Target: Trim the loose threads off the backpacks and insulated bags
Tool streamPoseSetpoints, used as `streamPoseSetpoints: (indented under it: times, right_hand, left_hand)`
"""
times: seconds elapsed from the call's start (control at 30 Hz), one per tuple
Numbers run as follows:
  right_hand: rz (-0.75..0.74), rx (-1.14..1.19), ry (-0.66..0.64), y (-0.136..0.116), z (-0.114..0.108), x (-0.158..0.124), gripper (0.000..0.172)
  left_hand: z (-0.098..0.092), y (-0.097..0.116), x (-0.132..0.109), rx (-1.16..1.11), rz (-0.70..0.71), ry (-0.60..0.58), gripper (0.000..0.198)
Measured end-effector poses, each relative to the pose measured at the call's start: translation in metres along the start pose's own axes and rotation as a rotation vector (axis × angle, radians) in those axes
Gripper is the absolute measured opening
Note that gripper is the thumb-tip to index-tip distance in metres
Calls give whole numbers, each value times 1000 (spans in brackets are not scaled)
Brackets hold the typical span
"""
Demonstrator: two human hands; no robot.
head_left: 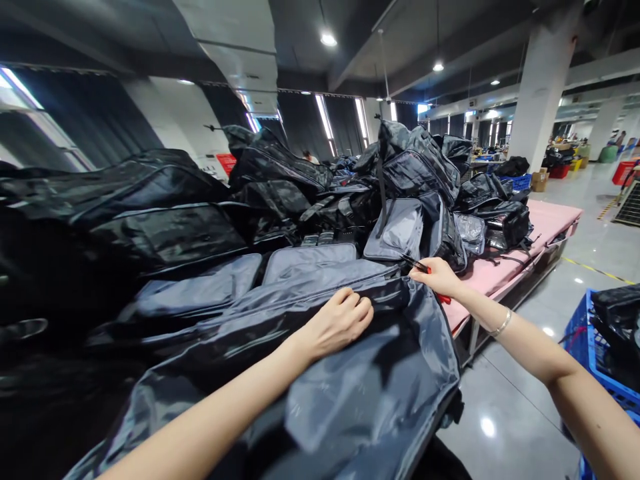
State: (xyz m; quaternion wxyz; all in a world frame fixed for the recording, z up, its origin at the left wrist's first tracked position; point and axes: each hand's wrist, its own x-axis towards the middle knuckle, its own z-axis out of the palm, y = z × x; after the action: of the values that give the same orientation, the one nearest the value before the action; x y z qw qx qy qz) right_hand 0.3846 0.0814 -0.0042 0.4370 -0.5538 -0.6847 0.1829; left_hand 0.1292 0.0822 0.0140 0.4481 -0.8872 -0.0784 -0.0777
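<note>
Red-handled snips (417, 265) gripped in right hand (439, 277) at far corner of grey bag (360, 400) | left hand (340, 325) fisted on bag's zip edge | looks mid-trim, bag unfinished | pile of bags (200, 220) behind bag | pink table (545, 223) right of bag

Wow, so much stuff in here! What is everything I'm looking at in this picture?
table: one, pink top, centre to right
piled bags: many, black, heaped on the table
open bag: one, black with grey lining, front centre
crate: one, blue, floor at right
snips: one, red-handled, at the open bag's far corner
bracelet: one, silver, right wrist
left hand: one, bare, closed on the open bag's edge
right hand: one, bare, closed around the snips
</note>
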Motion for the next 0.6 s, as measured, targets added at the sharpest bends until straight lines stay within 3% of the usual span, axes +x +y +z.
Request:
streamPoseSetpoints:
  times: [0.2, 0.37, 0.6]
  right_hand:
    - [-156, -62, -8, -18, 7, -25, 20]
    - [-195, -38, -22, -32, 12, -42, 26]
    - [-187, -75, -86, -8, 3, -26, 28]
  left_hand:
    - [-4, 7, 8, -61, -77, 66, 14]
    - [-8, 21, 19, -137, -106, 181, 14]
    - [8, 32, 16, -102, -199, 135, 19]
